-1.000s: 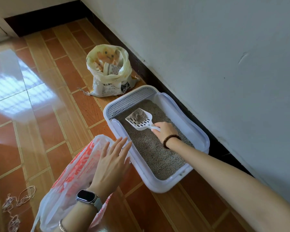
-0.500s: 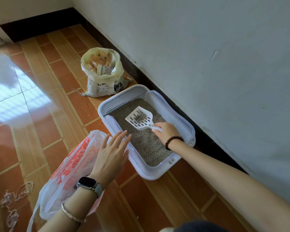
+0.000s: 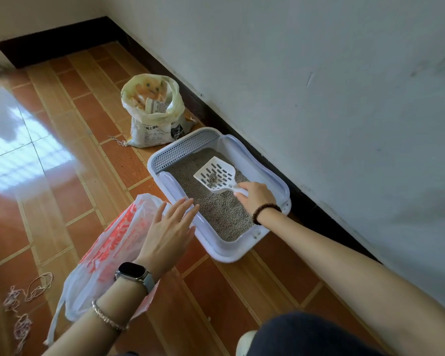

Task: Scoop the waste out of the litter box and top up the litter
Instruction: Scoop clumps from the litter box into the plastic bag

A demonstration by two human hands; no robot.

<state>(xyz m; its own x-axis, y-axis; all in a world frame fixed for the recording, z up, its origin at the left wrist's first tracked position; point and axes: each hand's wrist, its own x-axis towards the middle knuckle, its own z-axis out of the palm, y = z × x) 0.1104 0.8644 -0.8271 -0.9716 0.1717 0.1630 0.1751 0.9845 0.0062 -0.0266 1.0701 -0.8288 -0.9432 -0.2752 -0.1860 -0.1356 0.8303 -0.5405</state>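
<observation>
Curled fingers (image 3: 242, 188) of the right hand (image 3: 256, 199) wrap the white handle of the scoop (image 3: 215, 173), a firm grip. The scoop's slotted blade is held over the litter (image 3: 216, 211), pointing away from me, with a small grey clump (image 3: 212, 178) lying on it. I can't tell whether the blade touches the litter.

The litter box (image 3: 231, 254) sits on the floor (image 3: 62, 201) along its right edge, close to the dark skirting (image 3: 242, 129) at the foot of the wall (image 3: 319, 98). Grey litter covers the box bottom. A grid panel (image 3: 185, 150) spans its far end.

My view shows the left hand (image 3: 166, 235) flat, fingers straight and slightly spread, holding nothing. It hovers over the top of the plastic bag (image 3: 113, 242), fingertips reaching the box's left rim. Contact with either I can't tell. The bag is white with red print and lies on the floor just left of the box.

A sack (image 3: 153, 111) with its top rolled open stands upright on the floor just beyond the far end of the box, by the skirting.

Watch (image 3: 134, 274) and chain bracelet (image 3: 108, 318) on the left wrist, bead bracelet (image 3: 266, 211) on the right. Loose string (image 3: 23, 312) lies near the floor's near left edge. A dark trouser knee (image 3: 306, 335) shows at the bottom.
</observation>
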